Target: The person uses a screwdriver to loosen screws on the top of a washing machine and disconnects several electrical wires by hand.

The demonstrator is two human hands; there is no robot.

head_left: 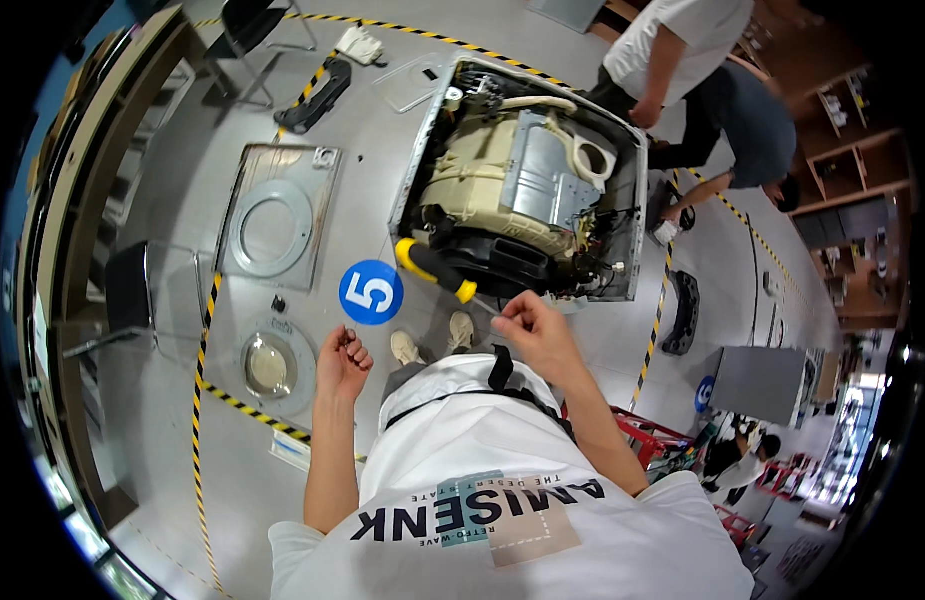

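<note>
My right hand pinches the thin shaft end of a screwdriver. Its thick yellow and black handle points away from me, up and to the left. My left hand is raised with its fingers curled in; something small may be between thumb and forefinger, too small to name. Beyond both hands stands a front-loading washing machine with its casing opened. Inside are a cream tub, a grey metal plate, wires and a black round part near the front edge.
A metal front panel with a round opening lies on the floor at left, with a round door nearer me. A blue floor marker is close by. Striped tape crosses the floor. Two people work at far right. A chair stands left.
</note>
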